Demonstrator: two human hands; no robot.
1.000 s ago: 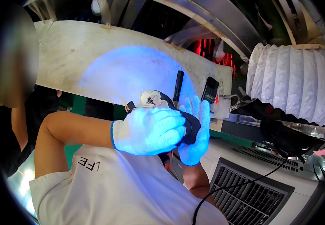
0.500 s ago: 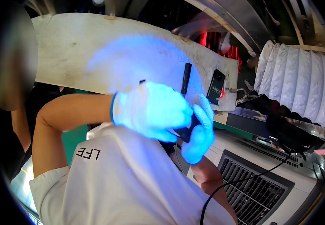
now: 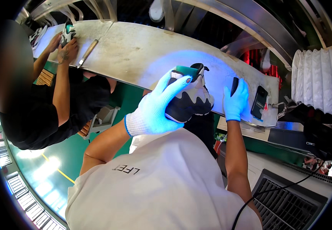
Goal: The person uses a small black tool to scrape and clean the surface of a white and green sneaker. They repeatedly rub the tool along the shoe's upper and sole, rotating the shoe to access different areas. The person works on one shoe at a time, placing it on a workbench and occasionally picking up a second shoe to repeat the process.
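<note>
My left hand (image 3: 156, 105), in a white glove lit blue, grips a sneaker (image 3: 191, 97) with black and pale grey panels and a teal lining. The shoe is held above the near edge of the workbench (image 3: 135, 46). To the right, my right hand (image 3: 235, 102), gloved likewise, rests at the bench with its thumb and fingers around a black stick-shaped tool (image 3: 235, 86). The lower part of that tool is hidden in the hand. Just right of this hand lies a dark phone (image 3: 259, 101).
At the left a co-worker in black (image 3: 39, 119) handles another shoe (image 3: 68, 33). A wooden-handled blade (image 3: 88, 53) lies on the bench between us. A white ribbed duct (image 3: 319, 82) stands at the right, with a black cable (image 3: 277, 188) below it. Metal bars (image 3: 212, 15) line the bench's far side.
My hands have parted: the left now holds the sneaker in plain sight, and the right has reached to the bench and closed around the black tool. The view has swung left, showing the co-worker.
</note>
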